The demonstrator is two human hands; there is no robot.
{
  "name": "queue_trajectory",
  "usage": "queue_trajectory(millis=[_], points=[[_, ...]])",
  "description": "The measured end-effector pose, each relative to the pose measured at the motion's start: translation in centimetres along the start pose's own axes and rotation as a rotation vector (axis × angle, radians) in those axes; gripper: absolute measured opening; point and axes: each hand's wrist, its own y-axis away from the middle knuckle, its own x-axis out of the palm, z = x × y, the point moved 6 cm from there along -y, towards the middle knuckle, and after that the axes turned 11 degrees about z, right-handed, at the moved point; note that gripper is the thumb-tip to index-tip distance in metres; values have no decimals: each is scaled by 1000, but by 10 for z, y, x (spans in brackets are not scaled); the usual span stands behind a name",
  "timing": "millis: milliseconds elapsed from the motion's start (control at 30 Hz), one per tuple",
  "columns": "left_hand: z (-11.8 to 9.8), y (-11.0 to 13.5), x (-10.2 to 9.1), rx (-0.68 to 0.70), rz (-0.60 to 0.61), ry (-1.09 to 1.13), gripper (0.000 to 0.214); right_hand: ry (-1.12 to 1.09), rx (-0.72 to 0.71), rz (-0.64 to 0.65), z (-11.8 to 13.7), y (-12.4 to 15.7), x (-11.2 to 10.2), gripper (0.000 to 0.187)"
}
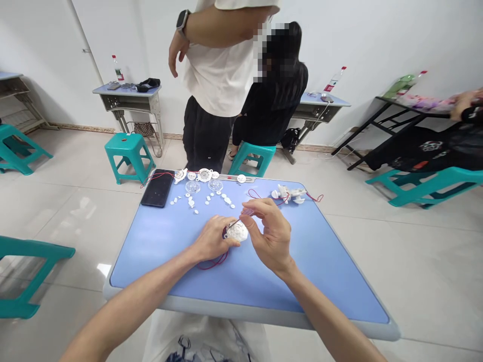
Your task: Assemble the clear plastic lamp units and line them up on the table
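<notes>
My left hand (212,239) is closed around a small round white plastic part (237,232), held just above the blue table (158,251). My right hand (268,232) pinches a thin screwdriver-like tool (237,221) whose tip meets the top of that part. A red wire (213,262) trails from the part onto the table under my left hand.
Several small white plastic pieces (206,197) and clear domes lie at the table's far side, with a black phone (158,188) at the far left and another white assembly with red wire (290,193) at the far right. Two people stand just beyond the table. Teal stools (129,154) surround it.
</notes>
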Motion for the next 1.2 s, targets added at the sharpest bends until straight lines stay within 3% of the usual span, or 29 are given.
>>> queue_trajectory(millis=[367, 900, 1100, 1200], points=[[3, 0, 1, -21, 0, 0, 47, -54, 28, -6, 0, -2, -2, 36], [2, 1, 1, -39, 7, 49, 46, -126, 85, -46, -8, 0, -10, 33], [5, 1, -1, -87, 13, 71, 51, -208, 106, -227, -16, -10, -53, 36], [6, 1, -2, -103, 19, 68, 52, -136, 161, -246, -28, -9, -78, 25]])
